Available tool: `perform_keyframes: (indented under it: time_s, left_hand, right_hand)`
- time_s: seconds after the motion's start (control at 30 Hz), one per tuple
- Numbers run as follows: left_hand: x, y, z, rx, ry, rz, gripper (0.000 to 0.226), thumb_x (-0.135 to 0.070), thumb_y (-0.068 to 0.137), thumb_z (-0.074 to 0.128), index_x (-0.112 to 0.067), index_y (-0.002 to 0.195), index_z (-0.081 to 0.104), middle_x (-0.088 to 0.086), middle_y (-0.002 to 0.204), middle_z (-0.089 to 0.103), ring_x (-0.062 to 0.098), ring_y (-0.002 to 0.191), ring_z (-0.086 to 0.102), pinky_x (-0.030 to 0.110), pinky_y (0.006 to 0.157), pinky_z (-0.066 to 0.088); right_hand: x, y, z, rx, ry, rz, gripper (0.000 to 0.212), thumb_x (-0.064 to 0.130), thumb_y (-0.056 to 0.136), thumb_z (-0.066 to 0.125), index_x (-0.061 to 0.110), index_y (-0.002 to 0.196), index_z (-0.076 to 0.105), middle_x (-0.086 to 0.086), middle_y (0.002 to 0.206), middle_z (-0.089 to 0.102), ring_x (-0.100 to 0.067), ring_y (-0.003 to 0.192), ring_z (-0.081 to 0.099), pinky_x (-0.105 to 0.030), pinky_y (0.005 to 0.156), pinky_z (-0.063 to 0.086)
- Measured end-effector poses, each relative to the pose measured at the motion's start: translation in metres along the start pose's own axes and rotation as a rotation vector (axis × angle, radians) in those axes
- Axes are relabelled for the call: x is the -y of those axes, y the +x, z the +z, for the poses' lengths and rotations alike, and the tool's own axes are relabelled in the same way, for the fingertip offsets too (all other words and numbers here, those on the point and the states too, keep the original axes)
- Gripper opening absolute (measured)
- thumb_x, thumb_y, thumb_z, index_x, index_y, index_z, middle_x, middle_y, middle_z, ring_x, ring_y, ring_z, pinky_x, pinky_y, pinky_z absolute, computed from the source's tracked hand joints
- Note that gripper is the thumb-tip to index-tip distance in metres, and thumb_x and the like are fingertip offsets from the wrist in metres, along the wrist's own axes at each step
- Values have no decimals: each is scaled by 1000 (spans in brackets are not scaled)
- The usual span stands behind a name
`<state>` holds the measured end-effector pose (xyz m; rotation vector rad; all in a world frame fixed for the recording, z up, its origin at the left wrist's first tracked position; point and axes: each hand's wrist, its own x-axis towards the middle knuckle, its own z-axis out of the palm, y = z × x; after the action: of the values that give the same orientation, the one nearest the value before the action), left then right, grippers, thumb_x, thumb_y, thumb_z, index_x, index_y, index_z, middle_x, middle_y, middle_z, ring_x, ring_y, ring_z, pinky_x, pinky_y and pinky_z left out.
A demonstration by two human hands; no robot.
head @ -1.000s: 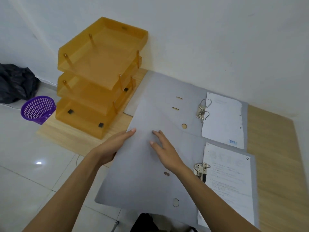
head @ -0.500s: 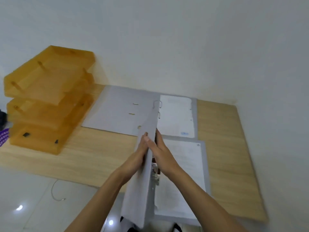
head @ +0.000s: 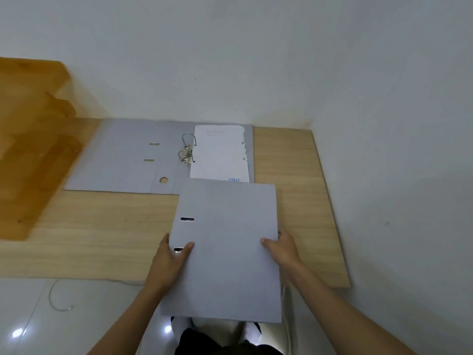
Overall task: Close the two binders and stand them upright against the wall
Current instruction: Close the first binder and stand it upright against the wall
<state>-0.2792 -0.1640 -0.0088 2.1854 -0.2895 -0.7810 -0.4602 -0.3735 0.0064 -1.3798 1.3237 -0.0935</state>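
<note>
The near binder (head: 225, 252) lies shut, its grey cover facing up, partly on the wooden board (head: 102, 231) and partly overhanging the board's near edge. The left hand (head: 170, 260) grips its left edge, thumb on top of the cover beside the lower of two slots and the fingers tucked underneath. The right hand (head: 282, 248) clasps the right edge the same way, thumb on the cover, fingers hidden below. Beyond it, touching or just overlapped by its far edge (hard to tell which), the far binder (head: 133, 160) lies open and flat, its far edge against the white wall (head: 256, 60). Its metal rings (head: 186, 149) stand up at the middle, with white sheets (head: 220, 155) on its right half. A blurred orange tray stack (head: 30, 139) sits at the left of the board
</note>
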Motion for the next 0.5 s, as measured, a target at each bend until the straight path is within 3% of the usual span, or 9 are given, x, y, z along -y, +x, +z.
perform_keyframes:
  time_s: [0.1, 0.2, 0.27, 0.33, 0.43, 0.5]
  left_hand:
    - [-5, -2, 7, -1, 4, -56, 64, -43, 89, 69, -12, 140, 46, 11, 133, 62, 34, 119, 60, 35, 86, 42]
    - [-4, -1, 6, 2, 7, -87, 66, -44, 89, 68, -10, 140, 45, 14, 133, 62, 34, 117, 60, 34, 84, 41]
    - [-4, -1, 5, 5, 10, -92, 66, -44, 89, 69, -10, 140, 45, 14, 133, 63, 34, 117, 60, 34, 84, 42]
    - [-5, -1, 6, 9, 9, -85, 66, -44, 88, 69, -11, 140, 45, 12, 131, 63, 33, 116, 61, 34, 85, 43]
    - [-4, 1, 1, 47, 29, -61, 64, -47, 86, 70, -16, 137, 50, 1, 123, 64, 24, 106, 62, 35, 87, 47]
    - [3, 7, -2, 80, 72, -25, 67, -61, 79, 69, -22, 133, 57, -4, 123, 68, 19, 105, 65, 39, 91, 53]
  right_hand:
    - [-6, 0, 10, -74, -215, -24, 69, 13, 87, 68, 6, 149, 38, -15, 146, 50, -29, 123, 54, -28, 92, 43]
    - [2, -5, 27, -120, -577, -208, 89, 18, 87, 64, 18, 161, 14, -13, 167, 14, -35, 150, 22, -43, 117, 29]
    - [10, -4, 40, -8, -718, -351, 89, 23, 90, 61, 27, 162, 8, -5, 171, -7, -32, 157, 1, -49, 125, 15]
    - [13, -2, 53, 141, -804, -386, 86, 32, 93, 59, 32, 162, 7, 0, 171, -16, -32, 157, -11, -55, 125, 4]
    - [1, 4, 65, 287, -855, -256, 90, 42, 94, 59, 41, 160, -2, 10, 169, -23, -33, 156, -19, -66, 121, 9]
    - [-10, 7, 61, 337, -892, -191, 94, 45, 94, 60, 46, 158, -9, 14, 167, -27, -32, 155, -21, -70, 118, 16]
